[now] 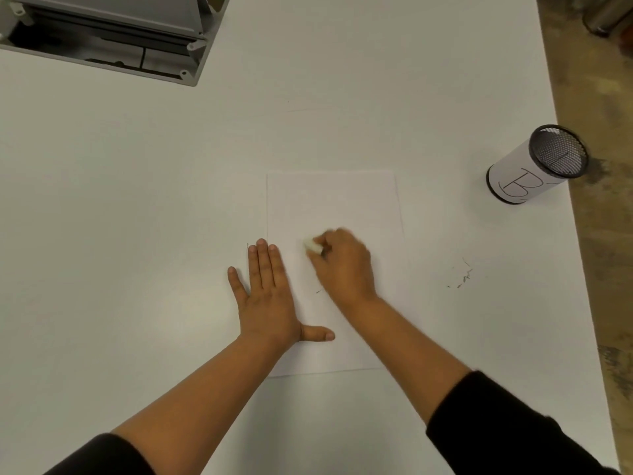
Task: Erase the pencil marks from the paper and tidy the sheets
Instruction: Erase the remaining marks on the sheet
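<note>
Honestly, with the right hand (pixel 342 265) pinching the eraser (pixel 312 246) and the flat left hand (pixel 267 293) pinning only that side's edge, the paper (pixel 342 207) beyond the grip could buckle.

White counter (pixel 137 200), grey open machine (pixel 113 32) at upper left, mesh cup (pixel 537 164) labelled "B" at right, brown floor (pixel 603 234) along right edge

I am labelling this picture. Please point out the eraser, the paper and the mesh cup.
eraser (pixel 311 246), head view, its exposed white end.
paper (pixel 332 200), head view, bare upper part.
mesh cup (pixel 513 176), head view, its white label.
</note>
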